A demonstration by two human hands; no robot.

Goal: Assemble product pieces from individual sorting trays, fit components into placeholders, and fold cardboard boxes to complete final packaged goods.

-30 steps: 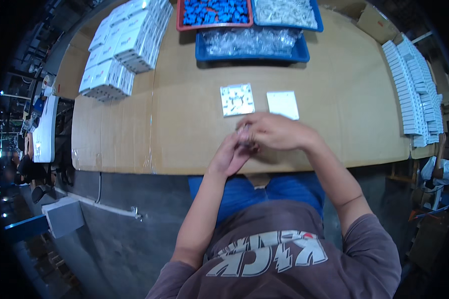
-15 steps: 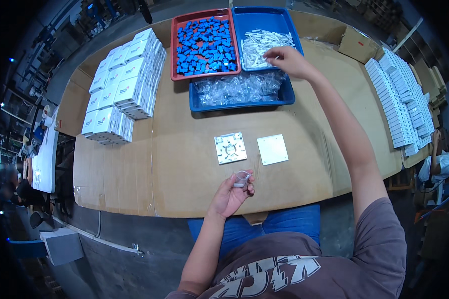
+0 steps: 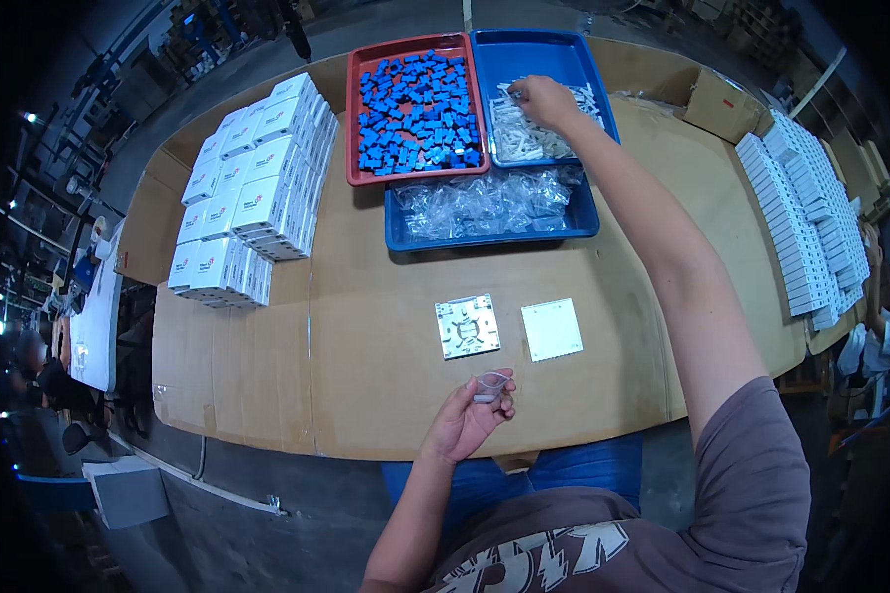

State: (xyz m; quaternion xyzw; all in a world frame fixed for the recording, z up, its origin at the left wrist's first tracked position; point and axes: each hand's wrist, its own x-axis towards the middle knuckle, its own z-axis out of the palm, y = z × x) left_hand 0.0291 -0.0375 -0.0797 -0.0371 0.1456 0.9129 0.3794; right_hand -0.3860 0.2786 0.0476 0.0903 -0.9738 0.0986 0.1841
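Note:
My left hand (image 3: 465, 425), near the table's front edge, is closed on a small clear plastic bag (image 3: 490, 383) with something whitish at its bottom. My right hand (image 3: 546, 103) reaches over the far blue tray (image 3: 534, 51), fingers pinched among slim white plastic parts (image 3: 524, 138); whether a part is between the fingertips is too small to tell. Beyond my left hand lies a white square faceplate base (image 3: 468, 327) with a moulded, cut-out inside. To its right is a flat white square cover plate (image 3: 552, 330).
A red tray (image 3: 353, 119) of small blue pieces (image 3: 420, 109) adjoins the far blue tray. In front, a lower blue tray (image 3: 494, 240) holds clear plastic bags (image 3: 485, 205). White boxes (image 3: 267, 198) are stacked at left; rows of white boxes (image 3: 796, 217) stand at right beside a cardboard wall.
My right hand has shifted left and farther within the tray of white parts. My left hand keeps its hold on the small bag. The whole view has tilted slightly.

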